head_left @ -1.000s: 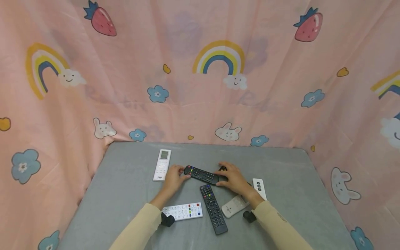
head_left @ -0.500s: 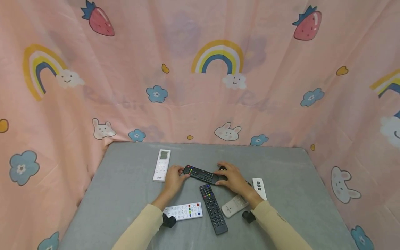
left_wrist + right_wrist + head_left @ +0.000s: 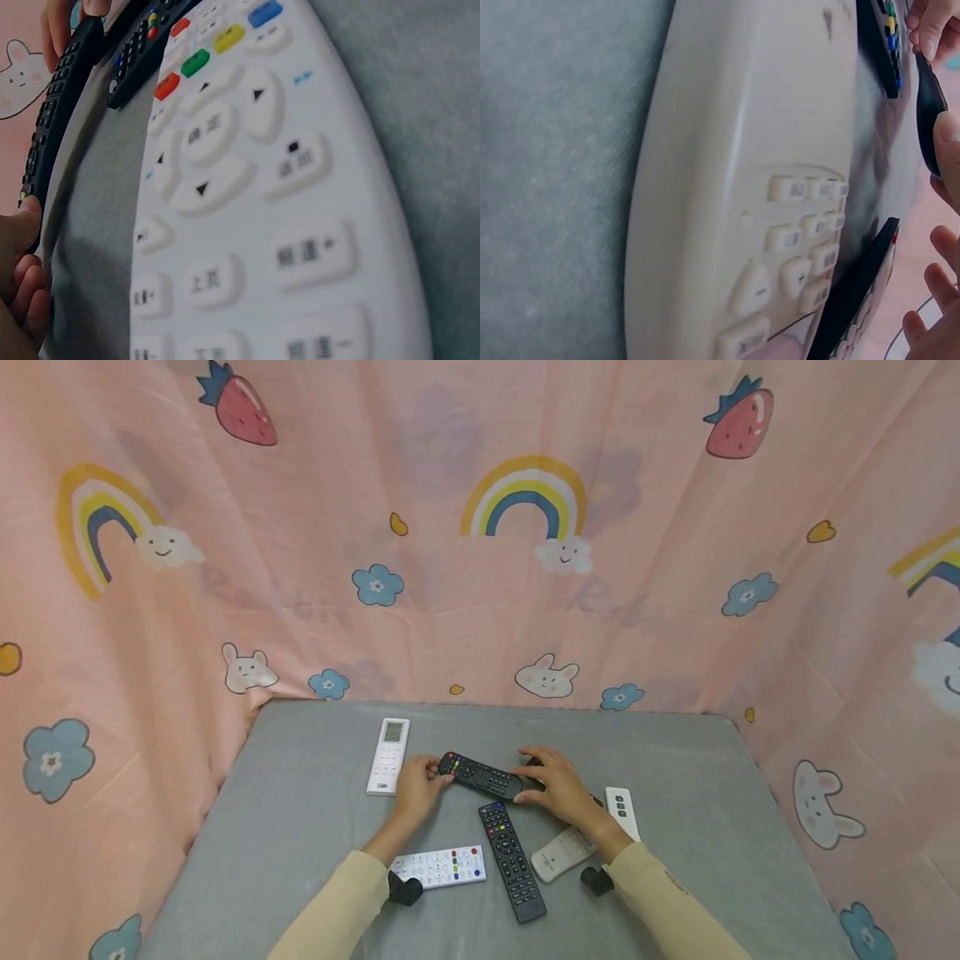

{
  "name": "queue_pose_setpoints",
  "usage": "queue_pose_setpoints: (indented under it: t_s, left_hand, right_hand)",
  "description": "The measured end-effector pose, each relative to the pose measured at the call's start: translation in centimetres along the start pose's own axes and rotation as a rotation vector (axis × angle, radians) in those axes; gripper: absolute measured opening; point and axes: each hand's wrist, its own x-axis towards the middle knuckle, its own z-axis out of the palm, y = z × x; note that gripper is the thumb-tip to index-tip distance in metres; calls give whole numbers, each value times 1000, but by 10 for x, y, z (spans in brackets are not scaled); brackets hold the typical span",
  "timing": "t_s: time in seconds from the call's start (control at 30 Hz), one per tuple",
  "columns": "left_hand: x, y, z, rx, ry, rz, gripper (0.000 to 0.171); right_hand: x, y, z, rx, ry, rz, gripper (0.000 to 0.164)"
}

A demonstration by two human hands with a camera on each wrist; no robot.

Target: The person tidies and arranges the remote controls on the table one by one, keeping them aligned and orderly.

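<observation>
Pinching 1 black remote [image 3: 480, 775] at opposite ends, left hand [image 3: 417, 789] and right hand [image 3: 562, 789] (closed only to its edges) presumably balance it.

Soft, even light — wrist views slightly blurred

Your left hand [image 3: 415, 789] pinches the far-left end of a black remote control [image 3: 480, 776], while your right hand [image 3: 561, 787] grips its other end, above the grey tabletop [image 3: 300, 843]. Beside your left fingers lies a white remote with a display [image 3: 388, 757]. Nearer you are a white remote with coloured buttons [image 3: 444, 867], a second black remote [image 3: 513, 862], a beige remote [image 3: 558, 856] and, by your right wrist, a white three-button remote [image 3: 621, 810].
</observation>
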Motion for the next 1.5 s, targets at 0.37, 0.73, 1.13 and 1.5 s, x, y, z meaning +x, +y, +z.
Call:
queue_pose_setpoints:
  t_s: [0.37, 0.73, 1.13, 1.5]
  left_hand:
    - [9, 9, -15, -79, 12, 26, 36]
    - [25, -2, -36, -126, -93, 65, 39]
    - [40, -9, -58, -179, -154, 2, 38]
    - [43, -15, -65, -259, -151, -71, 40]
  right_hand:
    - [3, -9, -3, 43, 44, -7, 53]
    - [12, -34, -3, 25, 54, -29, 49]
    - [26, -50, 10, 72, 98, -104, 48]
    - [35, -58, 21, 54, 116, -145, 49]
